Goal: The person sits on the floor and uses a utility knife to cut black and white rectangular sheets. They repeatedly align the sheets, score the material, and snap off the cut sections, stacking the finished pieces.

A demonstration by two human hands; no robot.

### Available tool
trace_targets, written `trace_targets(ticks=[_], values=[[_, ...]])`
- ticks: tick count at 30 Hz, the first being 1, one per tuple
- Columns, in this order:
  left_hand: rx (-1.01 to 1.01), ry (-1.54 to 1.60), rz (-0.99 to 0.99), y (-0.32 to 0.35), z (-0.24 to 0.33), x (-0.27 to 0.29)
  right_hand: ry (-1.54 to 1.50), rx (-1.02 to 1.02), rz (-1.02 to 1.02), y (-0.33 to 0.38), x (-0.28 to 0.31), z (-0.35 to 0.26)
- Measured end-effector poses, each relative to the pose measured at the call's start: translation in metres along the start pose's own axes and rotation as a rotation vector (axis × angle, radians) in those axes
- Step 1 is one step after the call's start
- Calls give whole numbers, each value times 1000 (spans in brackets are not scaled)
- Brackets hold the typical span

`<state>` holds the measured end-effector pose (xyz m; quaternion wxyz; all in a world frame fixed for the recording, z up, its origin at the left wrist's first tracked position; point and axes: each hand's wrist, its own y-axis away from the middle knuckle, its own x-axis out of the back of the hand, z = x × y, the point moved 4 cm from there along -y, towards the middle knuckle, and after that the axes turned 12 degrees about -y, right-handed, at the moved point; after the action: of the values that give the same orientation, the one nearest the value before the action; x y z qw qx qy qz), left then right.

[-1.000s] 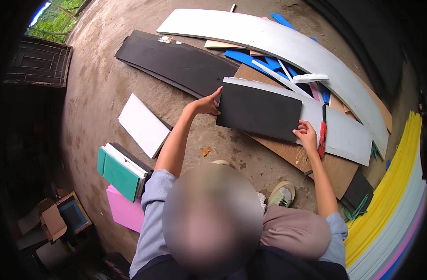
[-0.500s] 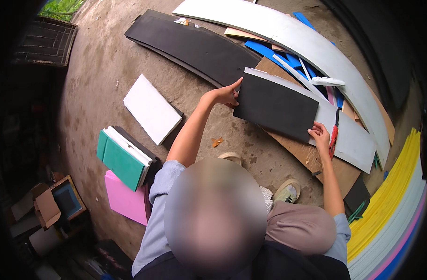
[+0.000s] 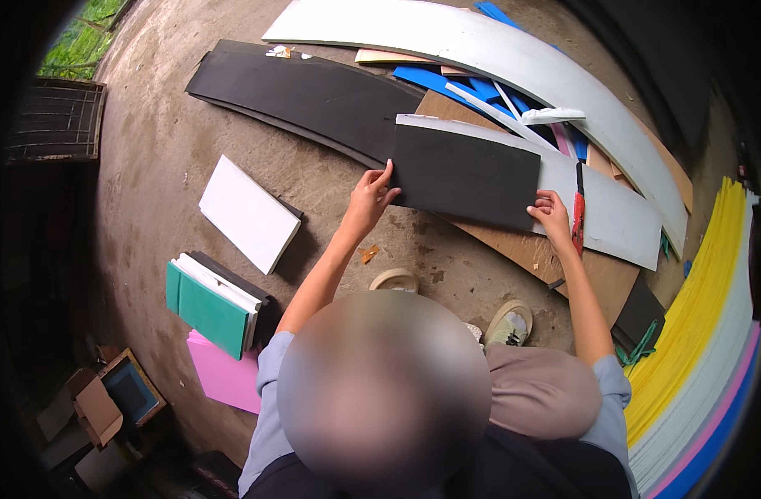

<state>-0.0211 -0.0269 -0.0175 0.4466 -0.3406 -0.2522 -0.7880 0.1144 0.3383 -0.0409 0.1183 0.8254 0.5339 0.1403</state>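
Sheet (image 3: 468,175), black and rectangular, lies over a longer white board (image 3: 617,220), with a bare hand at either end. The left hand (image 3: 369,200) touches the sheet's left edge, its fingers bent and its thumb apart; whether it grips there, I cannot tell. The right hand (image 3: 550,214) pinches the right edge near the lower corner, between thumb and curled fingers. Just beside that hand, a red tool (image 3: 578,214) with a black upper end lies on the white board. Under the board, a brown panel (image 3: 592,279) shows on the floor (image 3: 331,158). Farther off, a long black slab (image 3: 297,91) runs up to the sheet from the left, and a large white strip (image 3: 447,37) arcs past blue pieces (image 3: 430,79) and a white offcut (image 3: 553,116). At the person's left lie a white panel (image 3: 249,214), a pile with a green sheet (image 3: 210,306) on top, and pink sheets (image 3: 221,370). Yellow sheets (image 3: 688,316) are banked at the right beside pale ones (image 3: 705,368).
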Motion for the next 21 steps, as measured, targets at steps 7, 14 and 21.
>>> trace_targets(ticks=[7, 14, 21], values=[[-243, -428, 58, 2, 30, -2, 63, 14, 41, 2, 6, 2], [-247, -442, 75, 4, 38, -4, 68, 19, 35, 2, 7, 3], [-236, -514, 53, 4, 31, -3, 125, 19, 27, -1, -2, 1]])
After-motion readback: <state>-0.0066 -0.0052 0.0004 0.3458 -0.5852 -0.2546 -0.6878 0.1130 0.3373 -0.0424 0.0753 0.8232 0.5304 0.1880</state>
